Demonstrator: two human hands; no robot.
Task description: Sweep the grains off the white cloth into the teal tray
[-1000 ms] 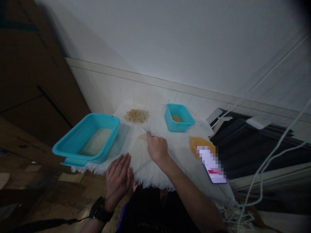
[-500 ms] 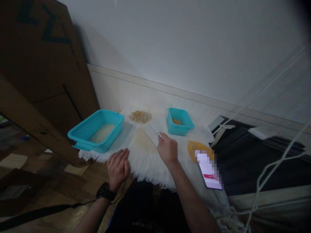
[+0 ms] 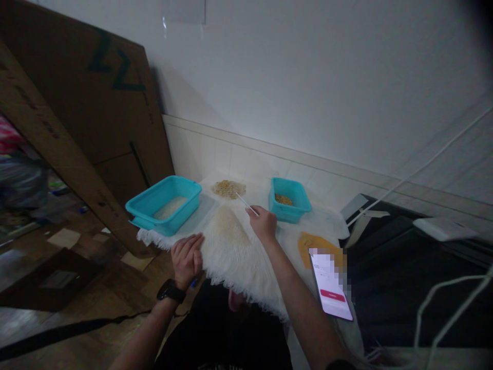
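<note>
My right hand (image 3: pixel 263 223) pinches a thin white stick (image 3: pixel 245 201). Its far tip reaches the near edge of a heap of yellowish beans (image 3: pixel 228 189), which seems mixed with paler grains. Closer to me, a pale mound of what looks like rice (image 3: pixel 228 226) lies on the white fringed cloth (image 3: pixel 234 259). My left hand (image 3: pixel 187 258) rests at the cloth's front left edge, fingers stretched out and nothing held. A larger turquoise tub (image 3: pixel 181 216) with pale grains inside stands at the left. To the right of the heaps is a smaller turquoise tub (image 3: pixel 291 211) holding yellowish beans.
A phone (image 3: pixel 333 303) with a lit screen lies at the right, partly over an orange item (image 3: pixel 308 241). White cables (image 3: pixel 419 167) cross the right side. A big cardboard box (image 3: pixel 115 123) stands at the left, and a white wall (image 3: pixel 308 77) rises behind the table.
The camera view has shifted, so the scene sits a little further right and lower. My right hand still holds the stick, its tip now slightly into the bean heap's edge. My left hand stays put.
</note>
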